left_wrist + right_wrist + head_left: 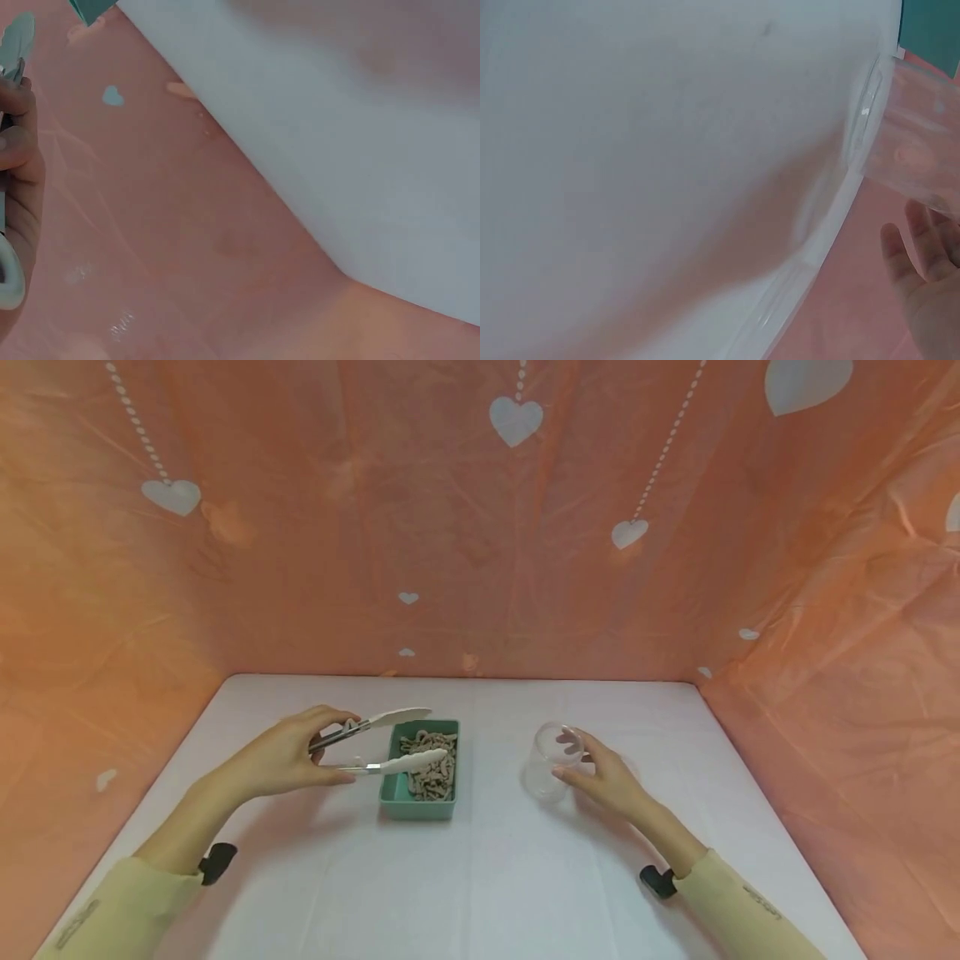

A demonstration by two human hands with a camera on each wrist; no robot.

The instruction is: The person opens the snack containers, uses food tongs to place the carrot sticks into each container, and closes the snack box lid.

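My left hand (303,752) holds a pair of tongs (405,762) with pale tips, thumb on one arm and fingers on the other. The tongs' arms are spread apart above a green rectangular tray (417,810). Many small brownish-grey curled pieces (433,787) lie in that tray; the tips seem to have nothing between them. At the right, my right hand (606,783) curls thumb and fingers about the upper part of a clear cup (546,777), which stands upright on the table. In the right wrist view the cup (915,142) shows beside my fingertips.
A white-covered table (495,877) lies under everything. Orange sheeting with white hearts (450,543) hangs behind it and along both sides. Dark wrist-camera mounts (217,862) stick out beside the sleeves. Tray and cup stand apart.
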